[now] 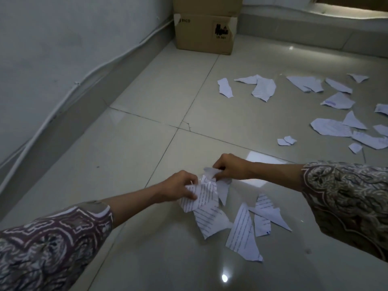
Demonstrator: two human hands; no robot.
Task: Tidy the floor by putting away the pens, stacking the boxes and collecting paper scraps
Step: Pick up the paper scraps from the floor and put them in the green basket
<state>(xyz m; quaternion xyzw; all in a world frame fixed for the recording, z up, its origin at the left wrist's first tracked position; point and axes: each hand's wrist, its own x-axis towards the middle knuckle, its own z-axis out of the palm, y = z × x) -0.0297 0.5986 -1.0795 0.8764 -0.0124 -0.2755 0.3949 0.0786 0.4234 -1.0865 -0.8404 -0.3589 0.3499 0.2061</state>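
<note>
Your left hand (178, 189) grips a bunch of scraps (201, 198) just above the floor (147, 91); your right hand (228, 166) pinches one scrap (211, 172) at its top. Loose pieces (243, 234) lie beside, more (331, 127) further right, a box (204, 34) by the wall.

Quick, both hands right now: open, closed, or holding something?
Left hand: closed on a bunch of paper scraps.
Right hand: pinching a paper scrap at the top of that bunch.

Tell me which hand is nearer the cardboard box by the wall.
Right. The right hand, pinching a scrap, sits slightly farther up the floor towards the cardboard box; the left hand, gripping the paper bundle, is closer to the person.
</note>
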